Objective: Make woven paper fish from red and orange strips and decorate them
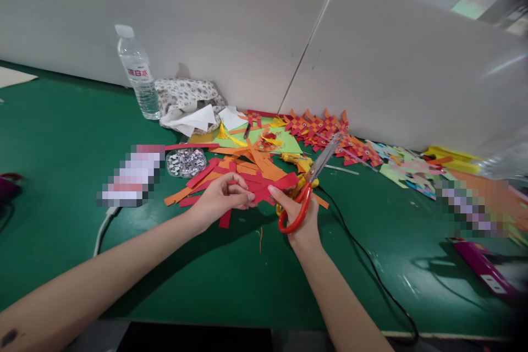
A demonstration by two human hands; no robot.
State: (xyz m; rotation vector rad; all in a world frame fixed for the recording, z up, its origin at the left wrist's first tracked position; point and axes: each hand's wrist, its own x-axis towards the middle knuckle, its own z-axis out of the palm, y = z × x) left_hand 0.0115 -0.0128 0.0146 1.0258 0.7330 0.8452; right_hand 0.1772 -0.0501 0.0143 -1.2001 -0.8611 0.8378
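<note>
My left hand point(226, 197) is closed, its fingertips pinched at the left edge of a red paper piece point(268, 188). In my right hand point(304, 223) hangs a pair of scissors point(307, 190) with red-orange handles, the blades pointing up and away. The right thumb presses on the right end of that same red paper. Beneath both hands lies a loose pile of red and orange paper strips point(243, 168). A yellow tool-like object point(299, 162), partly hidden by the scissors, sits just behind the right hand.
A clear box of googly eyes point(186, 162) sits left of the strips. Behind stand a water bottle point(138, 71) and a patterned tissue pouch point(187, 99). Woven red-orange paper fish point(325, 132) lie along the partition point(231, 27). A black cable point(371, 261) runs at right.
</note>
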